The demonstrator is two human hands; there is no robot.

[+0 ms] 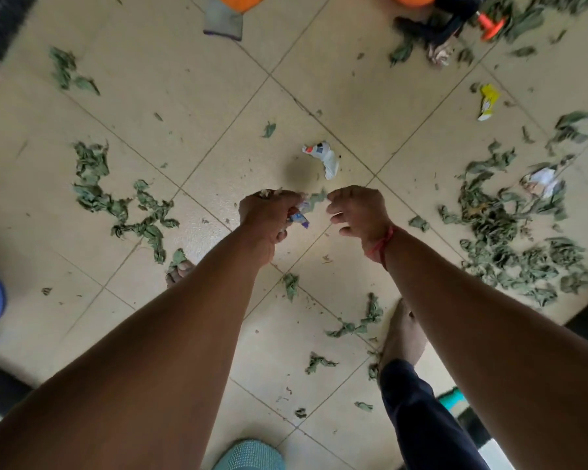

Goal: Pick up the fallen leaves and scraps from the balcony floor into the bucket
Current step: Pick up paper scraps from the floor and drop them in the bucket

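Holding a small wad of scraps (297, 217) in the left hand (269, 217), fingers curled tight round it, a bit of blue and purple wrapper sticking out. Pinching the end of a green leaf piece (317, 198) between thumb and first finger of the right hand (355, 208), other fingers loosely bent; hard to tell whether passing it across to the left. Standing barefoot on the tiled floor (190, 106), with leaves (510, 232) spread all around, thickest at the right. Probably very light, dry and curled, so crumbling easily: better to gather in loose handfuls from under the heap, without squeezing. Also lying near: a white wrapper (324, 157) just beyond the hands and a yellow wrapper (487, 101) farther to the right; likely thin and crinkly, easy to pinch at any edge. Red and blue printing on the white one, too blurred to read; no brand legible anywhere. No bucket recognised for sure in view.
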